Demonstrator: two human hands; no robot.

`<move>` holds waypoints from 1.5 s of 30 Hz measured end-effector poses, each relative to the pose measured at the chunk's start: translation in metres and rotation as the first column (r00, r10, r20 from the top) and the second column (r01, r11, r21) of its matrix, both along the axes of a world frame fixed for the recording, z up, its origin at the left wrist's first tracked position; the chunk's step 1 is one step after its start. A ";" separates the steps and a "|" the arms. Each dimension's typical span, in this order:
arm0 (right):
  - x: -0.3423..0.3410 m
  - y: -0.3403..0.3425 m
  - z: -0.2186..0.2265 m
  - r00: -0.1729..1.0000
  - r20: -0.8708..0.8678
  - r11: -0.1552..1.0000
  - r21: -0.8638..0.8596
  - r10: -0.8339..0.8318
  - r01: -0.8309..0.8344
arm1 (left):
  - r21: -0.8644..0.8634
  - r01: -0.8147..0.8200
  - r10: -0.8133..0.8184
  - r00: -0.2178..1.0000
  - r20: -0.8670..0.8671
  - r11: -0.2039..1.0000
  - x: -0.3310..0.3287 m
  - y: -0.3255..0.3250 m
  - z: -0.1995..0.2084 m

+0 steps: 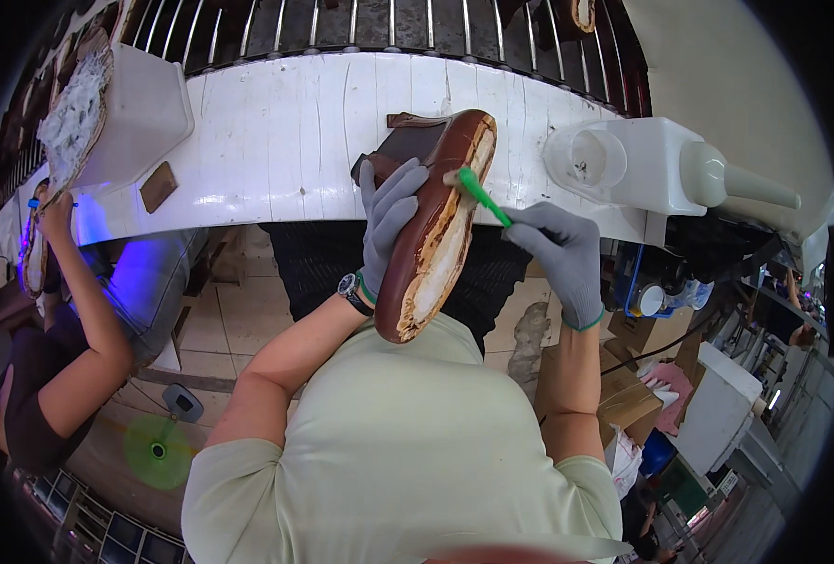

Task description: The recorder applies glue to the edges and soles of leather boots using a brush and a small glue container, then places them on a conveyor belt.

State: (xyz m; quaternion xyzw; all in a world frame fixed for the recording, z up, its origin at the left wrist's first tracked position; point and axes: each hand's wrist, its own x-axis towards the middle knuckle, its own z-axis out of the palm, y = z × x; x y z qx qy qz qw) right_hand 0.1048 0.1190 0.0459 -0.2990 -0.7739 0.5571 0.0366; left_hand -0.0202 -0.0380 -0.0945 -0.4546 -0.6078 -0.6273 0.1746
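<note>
A dark brown leather boot (pixel 408 249) is held at the front edge of the white table, its underside turned up and to the right. Pale cream material fills the middle of that underside, framed by a rough tan rim. My gloved left hand (pixel 389 218) is closed round the boot's side, near its shaft. In my gloved right hand (pixel 560 252) is a small green-handled brush (pixel 485 197), gripped by its handle end. The brush head touches or hovers right over the rim on the boot's far half; I cannot tell which.
On the white table (pixel 267 132), a clear round cup (pixel 594 158) and a white jug-like container (pixel 657 164) stand right. A brown scrap (pixel 158 187) and white bin (pixel 149 113) are left, beside a co-worker's arm (pixel 93 291). Behind runs a metal-bar rack (pixel 392 23). Cardboard boxes (pixel 624 399) stand lower right.
</note>
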 end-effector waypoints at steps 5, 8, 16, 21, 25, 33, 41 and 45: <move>0.003 -0.015 0.019 0.998 -0.004 0.998 0.010 0.068 -0.068 | 0.041 0.101 -0.104 0.989 0.104 0.994 -0.002 -0.007 0.006; 0.003 -0.023 0.025 0.990 -0.062 0.992 0.022 0.124 -0.123 | -0.033 0.100 -0.094 0.985 0.144 0.994 -0.003 -0.011 0.016; 0.005 -0.040 0.046 0.940 -0.119 0.931 0.220 0.321 -0.290 | -0.149 0.055 -0.032 0.988 0.153 0.987 -0.006 -0.012 0.043; 0.002 -0.045 0.054 0.909 -0.167 0.869 0.399 0.383 -0.293 | -0.211 0.156 -0.114 0.974 0.195 0.965 -0.016 -0.018 0.059; -0.001 -0.041 0.064 0.875 -0.216 0.821 0.494 0.434 -0.286 | -0.374 0.134 -0.072 0.982 0.174 0.918 -0.013 -0.023 0.077; -0.015 -0.024 0.082 0.822 -0.284 0.723 0.659 0.493 -0.206 | -0.568 0.423 -0.361 0.905 0.226 0.706 -0.040 -0.038 0.113; -0.044 0.010 0.103 0.820 -0.236 0.564 0.816 0.522 -0.124 | -0.217 0.908 -0.551 0.394 0.736 0.358 -0.099 -0.014 0.140; -0.055 0.024 0.112 0.838 -0.197 0.500 0.860 0.508 -0.101 | -0.390 0.902 -0.599 0.418 0.683 0.185 -0.125 0.013 0.144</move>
